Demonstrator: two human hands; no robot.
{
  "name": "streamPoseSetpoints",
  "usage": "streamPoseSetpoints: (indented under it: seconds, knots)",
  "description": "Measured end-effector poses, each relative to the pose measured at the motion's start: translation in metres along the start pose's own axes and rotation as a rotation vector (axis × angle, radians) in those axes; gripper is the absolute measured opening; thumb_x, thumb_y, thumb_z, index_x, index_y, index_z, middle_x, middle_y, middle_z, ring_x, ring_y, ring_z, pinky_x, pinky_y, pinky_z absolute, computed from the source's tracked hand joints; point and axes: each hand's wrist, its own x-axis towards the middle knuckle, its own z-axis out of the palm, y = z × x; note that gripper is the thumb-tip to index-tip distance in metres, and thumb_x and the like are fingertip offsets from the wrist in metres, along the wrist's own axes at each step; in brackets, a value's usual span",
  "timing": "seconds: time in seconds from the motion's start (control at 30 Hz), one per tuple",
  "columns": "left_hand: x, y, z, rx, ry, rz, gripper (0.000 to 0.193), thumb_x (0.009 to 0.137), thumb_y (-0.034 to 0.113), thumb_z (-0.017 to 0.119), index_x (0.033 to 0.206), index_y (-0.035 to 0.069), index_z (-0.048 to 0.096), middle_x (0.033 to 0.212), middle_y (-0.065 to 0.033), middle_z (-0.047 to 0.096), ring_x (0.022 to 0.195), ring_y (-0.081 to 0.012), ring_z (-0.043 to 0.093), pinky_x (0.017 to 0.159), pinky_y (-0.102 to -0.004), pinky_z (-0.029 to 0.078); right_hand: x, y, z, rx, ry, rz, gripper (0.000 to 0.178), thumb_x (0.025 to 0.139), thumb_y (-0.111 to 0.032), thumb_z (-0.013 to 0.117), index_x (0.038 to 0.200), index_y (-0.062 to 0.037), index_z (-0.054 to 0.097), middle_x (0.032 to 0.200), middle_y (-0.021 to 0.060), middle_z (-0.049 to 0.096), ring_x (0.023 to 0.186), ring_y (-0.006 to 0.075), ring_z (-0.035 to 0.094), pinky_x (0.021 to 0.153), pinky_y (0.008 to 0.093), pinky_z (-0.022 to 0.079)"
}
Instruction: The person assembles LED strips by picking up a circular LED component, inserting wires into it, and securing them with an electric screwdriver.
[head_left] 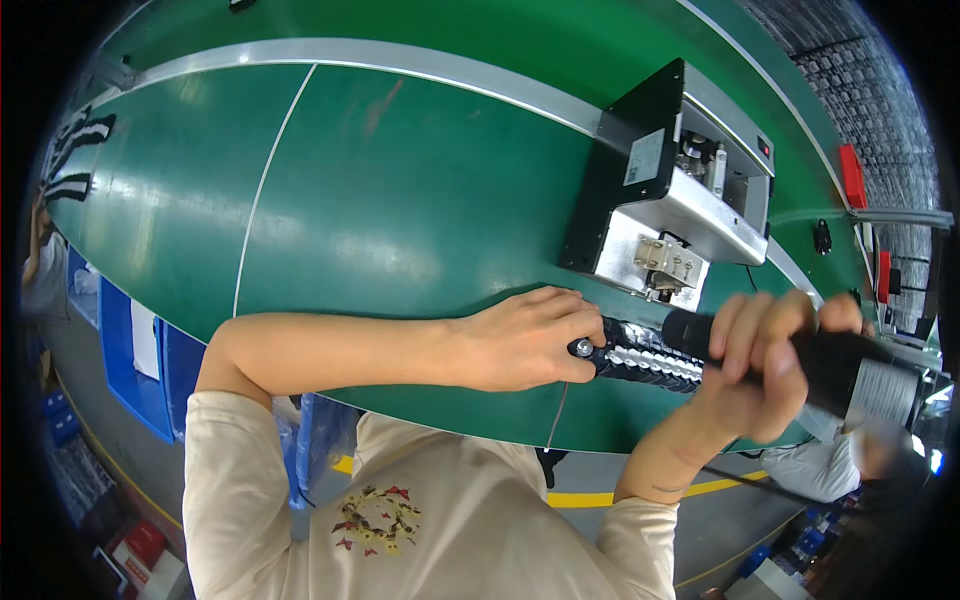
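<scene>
Ridged black-and-silver piece [648, 360]: laid near the near edge of the worktop [420, 200], right of its middle; long axis run left to right, slanted slightly nearward; studded end pointed left, other end hidden by the right hand.
Left hand [535, 340]: closed over the studded end.
Right hand [765, 360]: wrapped around a black tool [835, 370], raised.
Blue bin [122, 345]: seen beyond the left near edge; something white [146, 338] held inside.
Metal machine [725, 215]: stood behind the piece, toward the far edge.

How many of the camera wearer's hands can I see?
2: the left hand at the left end of the black-and-silver strip, and the right hand farther right, wrapped around a black handheld device.
</scene>
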Motion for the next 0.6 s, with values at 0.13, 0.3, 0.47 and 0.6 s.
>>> streamPoseSetpoints:
  seconds: [0.13, 0.3, 0.47, 0.6]
  knots:
    - [-0.001, 0.000, 0.000, 0.011, -0.022, -0.011, 0.015, 0.072, 0.015, 0.063, 0.087, 0.014, 0.067, 0.107, -0.0070, 0.053, 0.109, -0.0281, 0.052, 0.095, -0.0408, 0.042, -0.037, -0.010, 0.002, 0.092, 0.047, 0.042, 0.043, 0.077, 0.005, 0.056, 0.114, -0.0078, 0.037, 0.063, 0.0072, 0.047, 0.042, 0.0157, 0.045, 0.045, 0.0322, 0.043]
    - [-0.001, 0.000, -0.002, -0.005, -0.073, -0.033, 0.015, 0.075, 0.020, 0.063, 0.089, 0.015, 0.068, 0.109, -0.0061, 0.054, 0.115, -0.0292, 0.052, 0.101, -0.0435, 0.041, -0.053, -0.010, 0.010, 0.070, 0.174, 0.083, 0.044, 0.073, 0.006, 0.059, 0.109, -0.0069, 0.037, 0.058, 0.0079, 0.047, 0.041, 0.0178, 0.047, 0.041, 0.0330, 0.042]
    - [-0.002, 0.002, -0.001, -0.012, -0.053, -0.041, 0.012, 0.076, 0.019, 0.064, 0.086, 0.014, 0.068, 0.109, -0.0067, 0.054, 0.114, -0.0296, 0.052, 0.101, -0.0434, 0.041, -0.062, -0.009, 0.004, 0.016, 0.083, 0.096, 0.042, 0.076, 0.003, 0.065, 0.106, -0.0079, 0.038, 0.061, 0.0077, 0.050, 0.043, 0.0183, 0.049, 0.043, 0.0352, 0.046]
    - [0.000, 0.002, -0.001, 0.006, -0.001, 0.018, 0.017, 0.070, 0.014, 0.064, 0.086, 0.014, 0.068, 0.106, -0.0076, 0.051, 0.106, -0.0268, 0.051, 0.091, -0.0373, 0.043, -0.063, -0.003, 0.011, -0.073, -0.083, -0.047, 0.035, 0.076, 0.004, 0.059, 0.101, -0.0073, 0.037, 0.061, 0.0057, 0.045, 0.041, 0.0141, 0.046, 0.041, 0.0292, 0.043]
